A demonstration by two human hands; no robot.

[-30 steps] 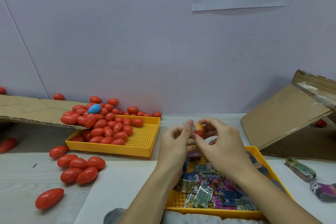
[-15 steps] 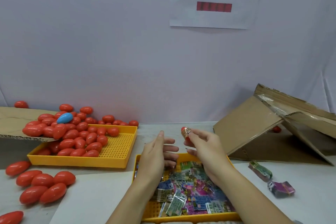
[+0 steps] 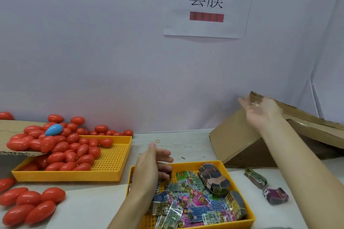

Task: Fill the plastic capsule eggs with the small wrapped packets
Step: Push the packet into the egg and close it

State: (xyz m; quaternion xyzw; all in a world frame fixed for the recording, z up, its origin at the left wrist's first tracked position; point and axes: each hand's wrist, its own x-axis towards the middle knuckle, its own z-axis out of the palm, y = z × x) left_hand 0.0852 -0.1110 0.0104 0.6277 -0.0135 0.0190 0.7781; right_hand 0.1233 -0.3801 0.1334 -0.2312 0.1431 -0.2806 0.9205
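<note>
Red capsule eggs (image 3: 61, 147) fill a yellow tray (image 3: 111, 161) at the left, with one blue egg (image 3: 54, 129) on top. A second yellow tray (image 3: 240, 221) in front of me holds several small wrapped packets (image 3: 188, 204) and a banded bundle (image 3: 214, 178). My left hand (image 3: 150, 169) hovers open over this tray's left edge, holding nothing. My right hand (image 3: 260, 111) is raised at the top edge of a cardboard box (image 3: 234, 139), palm up, fingers spread, with no egg in it.
Loose red eggs (image 3: 29, 204) lie on the table at the front left. A cardboard flap (image 3: 11, 132) at the left carries more eggs. Two packet bundles (image 3: 275, 195) lie right of the packet tray. A rubber band (image 3: 157, 141) lies near the wall.
My right hand, which held a filled red egg, has swung up and right to the cardboard box and is now empty. My left hand has stayed over the packet tray.
</note>
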